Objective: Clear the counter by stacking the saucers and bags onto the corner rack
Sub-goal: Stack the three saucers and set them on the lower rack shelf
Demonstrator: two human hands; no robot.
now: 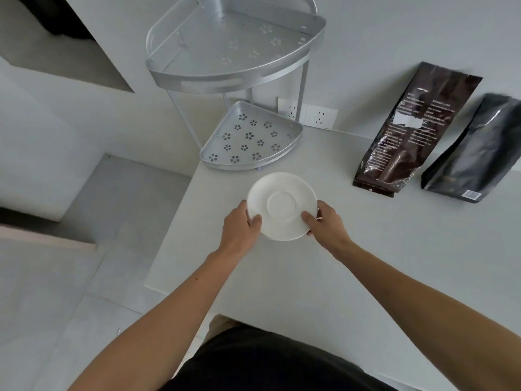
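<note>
Nearest to you, your dark garment fills the bottom edge, and both bare forearms reach forward over the pale, matte counter. Your left hand grips the near-left rim of a white saucer, thumb on top and the fingers curled under it; your right hand clamps the near-right rim the same way, thumb pressed on the upper face. The saucer is round, smooth and glossy, with a shallow circular well at its middle, and is held roughly level above the counter near its left edge; whether a second saucer lies beneath it cannot be told. Just beyond the saucer stands the corner rack, of brushed silver metal, in the counter's back-left corner. Its lower shelf is a quarter-round tray pierced with flower-shaped holes and has a low raised rim; its upper shelf, larger in view, has the same shape and pattern. Thin upright posts join the two. To the right, well apart from the rack, a brown bag with pale printed text and a white label leans against the wall, and a black bag, crinkled and shiny, leans just beside it. White wall sockets sit behind the rack.
</note>
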